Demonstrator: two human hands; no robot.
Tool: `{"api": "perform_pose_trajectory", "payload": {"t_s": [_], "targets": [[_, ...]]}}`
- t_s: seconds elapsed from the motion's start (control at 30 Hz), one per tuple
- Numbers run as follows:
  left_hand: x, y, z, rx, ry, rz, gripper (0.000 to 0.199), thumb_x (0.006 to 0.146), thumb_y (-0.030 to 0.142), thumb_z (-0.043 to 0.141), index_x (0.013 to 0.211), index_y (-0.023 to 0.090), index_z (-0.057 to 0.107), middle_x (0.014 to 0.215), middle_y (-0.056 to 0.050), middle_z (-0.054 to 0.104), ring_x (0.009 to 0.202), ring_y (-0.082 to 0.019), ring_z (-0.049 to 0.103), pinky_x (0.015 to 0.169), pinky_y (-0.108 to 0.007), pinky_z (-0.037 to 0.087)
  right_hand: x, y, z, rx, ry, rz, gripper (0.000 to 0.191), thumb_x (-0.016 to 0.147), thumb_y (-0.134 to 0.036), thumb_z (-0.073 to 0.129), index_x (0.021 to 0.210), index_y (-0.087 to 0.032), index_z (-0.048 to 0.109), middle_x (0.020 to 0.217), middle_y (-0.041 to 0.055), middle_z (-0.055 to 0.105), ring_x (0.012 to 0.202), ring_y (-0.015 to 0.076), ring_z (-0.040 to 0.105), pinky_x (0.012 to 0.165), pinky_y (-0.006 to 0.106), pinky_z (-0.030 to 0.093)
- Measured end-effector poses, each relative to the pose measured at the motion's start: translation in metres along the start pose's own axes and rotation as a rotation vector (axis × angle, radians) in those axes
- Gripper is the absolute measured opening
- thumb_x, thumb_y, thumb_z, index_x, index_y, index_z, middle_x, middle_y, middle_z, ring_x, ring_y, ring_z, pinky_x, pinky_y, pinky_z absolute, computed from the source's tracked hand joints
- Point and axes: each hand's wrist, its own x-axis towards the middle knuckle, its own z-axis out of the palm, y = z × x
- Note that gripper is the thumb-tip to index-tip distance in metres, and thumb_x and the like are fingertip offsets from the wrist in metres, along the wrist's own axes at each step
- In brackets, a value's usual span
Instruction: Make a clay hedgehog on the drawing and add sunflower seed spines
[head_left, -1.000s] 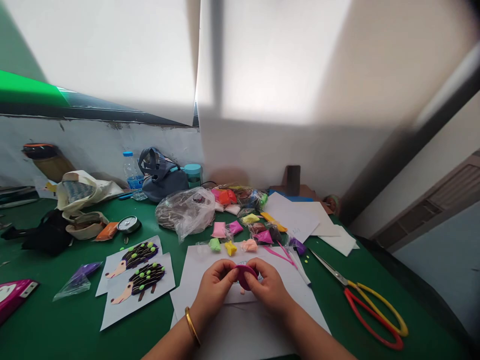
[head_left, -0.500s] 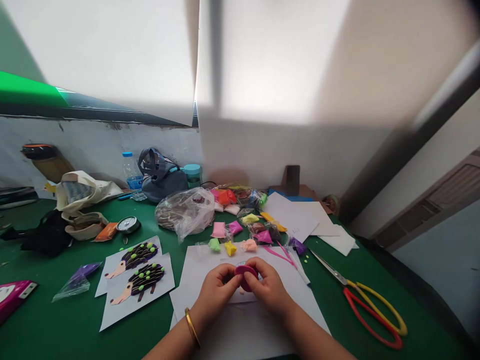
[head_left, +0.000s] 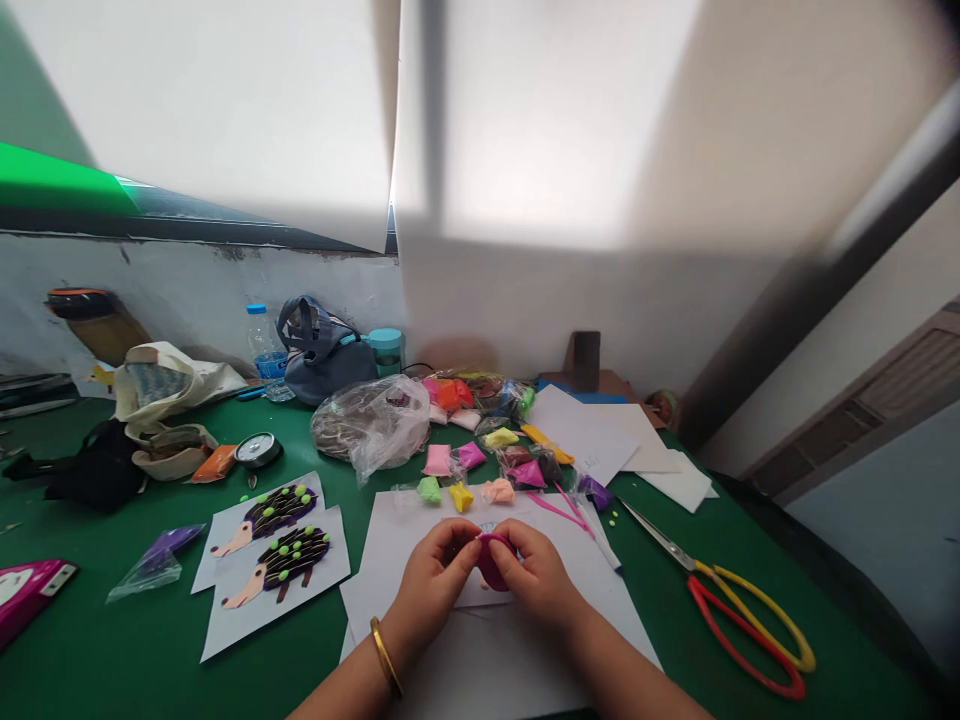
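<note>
Between my two hands is a flattened, rounded piece of magenta clay [head_left: 492, 567], held above white paper [head_left: 405, 510]. My left hand [head_left: 442, 568] pinches its left edge between thumb and fingers. On the other side, my right hand [head_left: 537, 572] grips it with the thumb across its face. Part of a drawing shows on the paper behind the clay, mostly covered by my hands. Just beyond lie small packets of coloured clay, among them a green one [head_left: 429, 490], a yellow one [head_left: 460, 496] and a peach one [head_left: 499, 491].
Large scissors [head_left: 694, 568] with red and yellow handles lie at the right. Two cards with clay hedgehogs [head_left: 289, 556] rest at the left, near a purple clay packet [head_left: 166, 545]. A clear plastic bag [head_left: 371, 425], a blue bag [head_left: 322, 355] and a bottle [head_left: 264, 350] stand along the back.
The magenta clay has turned and tilted between my fingers, showing more of its face lower down. My hands have shifted only slightly.
</note>
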Motion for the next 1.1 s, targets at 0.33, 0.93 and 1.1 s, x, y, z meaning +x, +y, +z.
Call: {"api": "perform_pose_trajectory", "payload": {"t_s": [0.33,0.93,1.1], "targets": [[0.0012,-0.0014,-0.0026,0.085,0.019,0.042,0.025,0.08,0.043,0.069,0.084,0.019,0.073,0.085,-0.006,0.071,0.083,-0.022,0.064,0.078,-0.031,0.051,0.0007,-0.0002,-0.0003,-0.172,-0.035,-0.026,0.023,0.091,-0.032,0.052,0.074,-0.019,0.061,0.07,0.0011,0.063,0.068,0.0154,0.057,0.063,0.025,0.043],[0.0027,-0.0085,-0.0046,0.209,0.016,0.175,0.022,0.084,0.035,0.065,0.101,0.026,0.076,0.094,-0.006,0.072,0.087,-0.022,0.064,0.081,-0.034,0.052,0.003,0.0011,0.0005,-0.178,-0.007,-0.018,0.018,0.088,-0.025,0.052,0.076,-0.018,0.064,0.073,0.0013,0.065,0.07,0.0158,0.058,0.063,0.024,0.043],[0.0023,-0.0091,-0.0046,0.2,0.017,0.19,0.019,0.085,0.037,0.064,0.091,0.024,0.077,0.089,-0.006,0.071,0.087,-0.022,0.064,0.082,-0.034,0.052,0.0032,0.0027,0.0008,-0.139,-0.015,-0.032,0.018,0.089,-0.028,0.054,0.08,-0.019,0.066,0.075,0.0019,0.066,0.071,0.0166,0.06,0.065,0.026,0.046]]}}
